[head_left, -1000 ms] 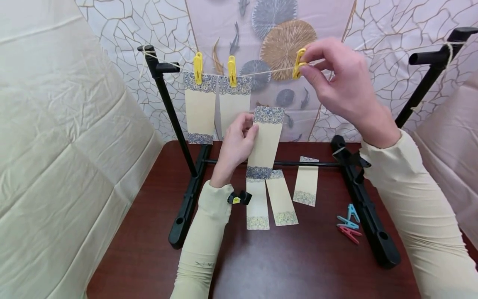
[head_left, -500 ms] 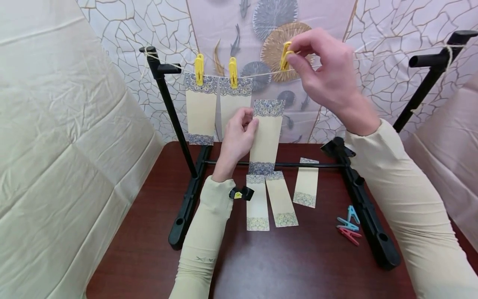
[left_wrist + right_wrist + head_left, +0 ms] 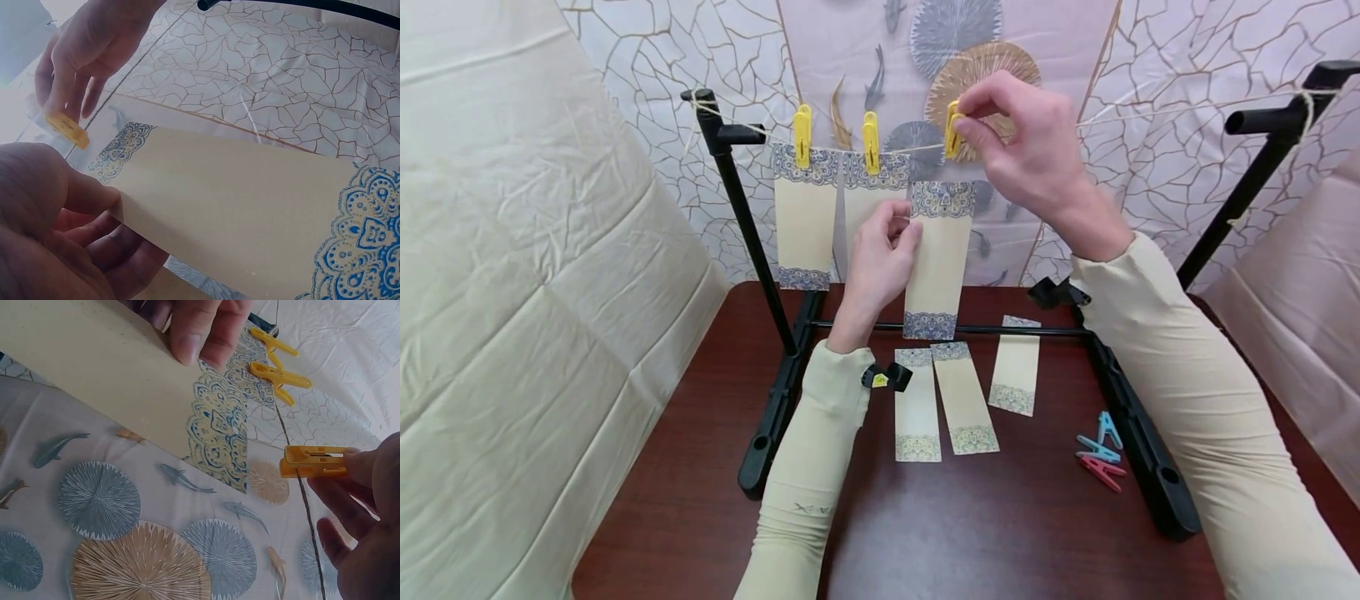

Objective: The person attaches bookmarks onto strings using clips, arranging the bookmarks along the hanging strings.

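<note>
My left hand (image 3: 876, 267) pinches a cream paper card (image 3: 936, 267) with blue lace-pattern ends by its left edge, thumb in front. The card is upright, its top end just below the string (image 3: 306, 515). My right hand (image 3: 1033, 150) pinches a yellow clothespin (image 3: 312, 461) between thumb and fingers. That clothespin is at the string, above the card and apart from it; whether it grips the string I cannot tell. To the left, two similar cards, a first card (image 3: 806, 221) and a second card (image 3: 876, 177), hang from the string under yellow clothespins (image 3: 802, 137).
The string runs between two black posts (image 3: 733, 192) of a stand on the dark red table (image 3: 925, 533). Three more cards (image 3: 966, 400) lie below the held one. Two blue clothespins (image 3: 1099, 448) and a red clothespin (image 3: 1102, 472) lie at the right, beside the stand's foot (image 3: 1165, 492).
My right hand has moved left along the string with the yellow clothespin. My left hand has raised the card closer to the string.
</note>
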### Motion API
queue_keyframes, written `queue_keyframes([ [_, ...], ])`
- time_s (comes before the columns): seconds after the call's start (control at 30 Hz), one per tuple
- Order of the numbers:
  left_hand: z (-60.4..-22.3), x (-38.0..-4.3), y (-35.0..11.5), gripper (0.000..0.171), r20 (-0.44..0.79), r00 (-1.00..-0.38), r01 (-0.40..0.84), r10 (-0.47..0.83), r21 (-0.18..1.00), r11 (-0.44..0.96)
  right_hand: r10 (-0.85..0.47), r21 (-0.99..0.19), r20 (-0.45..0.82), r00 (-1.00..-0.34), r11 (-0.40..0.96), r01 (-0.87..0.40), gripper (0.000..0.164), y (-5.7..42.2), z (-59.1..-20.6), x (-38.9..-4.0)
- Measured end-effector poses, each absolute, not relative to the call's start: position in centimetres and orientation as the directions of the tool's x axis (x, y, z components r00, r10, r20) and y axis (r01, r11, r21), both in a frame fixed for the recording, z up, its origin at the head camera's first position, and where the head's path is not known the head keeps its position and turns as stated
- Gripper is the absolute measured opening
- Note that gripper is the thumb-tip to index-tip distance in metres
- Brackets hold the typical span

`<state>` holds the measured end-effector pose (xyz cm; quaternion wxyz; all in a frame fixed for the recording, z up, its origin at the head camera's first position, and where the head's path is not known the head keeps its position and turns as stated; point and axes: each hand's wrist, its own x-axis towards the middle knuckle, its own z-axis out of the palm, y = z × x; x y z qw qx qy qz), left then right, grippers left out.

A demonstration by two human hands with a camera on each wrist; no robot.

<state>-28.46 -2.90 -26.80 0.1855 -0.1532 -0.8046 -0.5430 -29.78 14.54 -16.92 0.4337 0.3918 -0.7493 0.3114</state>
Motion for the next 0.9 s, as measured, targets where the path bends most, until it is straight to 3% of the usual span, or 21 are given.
queue_keyframes([
  [0.43,-25.7,-28.6,-2.7,0.024,0.511,-0.859,0.490,0.037,0.797,0.352,-0.310,-0.264,0.824,-0.474,0.531,-0.805,0.011,14.2,-17.2,-29.2],
  [0.9,-24.8,-28.3,-2.5,0.025,0.519,-0.855,0.499,0.017,0.813,0.301,-0.362,-0.266,0.789,-0.497,0.529,-0.806,0.012,14.1,-17.1,-29.3],
])
